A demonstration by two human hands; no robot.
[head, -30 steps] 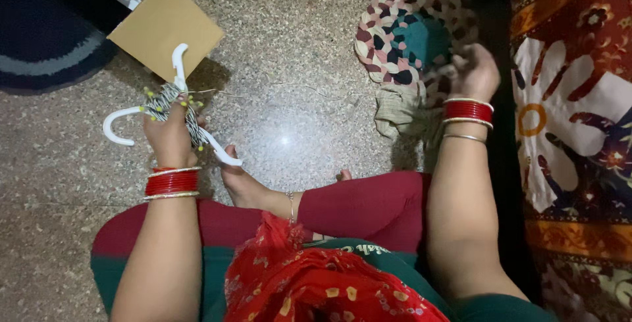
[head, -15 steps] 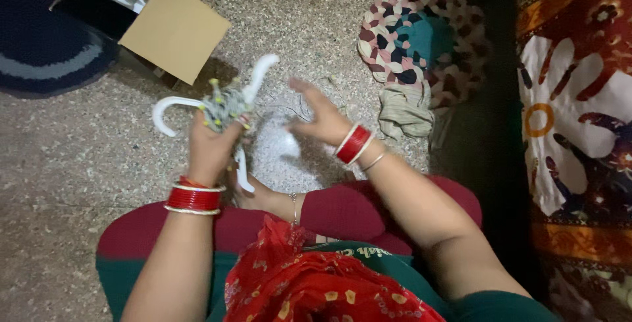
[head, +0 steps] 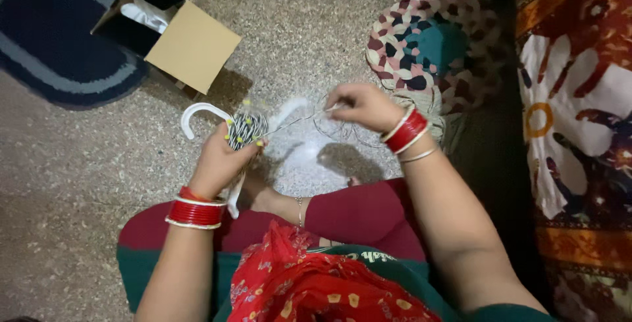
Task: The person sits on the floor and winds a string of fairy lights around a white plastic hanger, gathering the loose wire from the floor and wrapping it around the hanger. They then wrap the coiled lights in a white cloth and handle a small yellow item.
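Observation:
My left hand point(head: 220, 161) grips a white plastic hanger-like piece point(head: 197, 110) with hooked arms, wrapped in the middle with black-and-white striped cord point(head: 245, 128) dotted with small yellow beads. My right hand point(head: 363, 103) pinches a thin thread point(head: 293, 120) that runs taut from that wrapped middle. A loose tangle of the thread lies on the floor under my right hand. Both wrists carry red and silver bangles.
I sit cross-legged on a speckled stone floor point(head: 79, 164). An open cardboard box point(head: 174, 36) stands at the upper left beside a dark blue oval rug point(head: 59, 52). A round braided mat point(head: 434, 39) and a folded cloth lie past my right hand; patterned fabric point(head: 579, 118) fills the right edge.
My right hand came from the braided mat to the middle and took hold of the thread. My left hand moved the wrapped hanger piece rightward and turned it.

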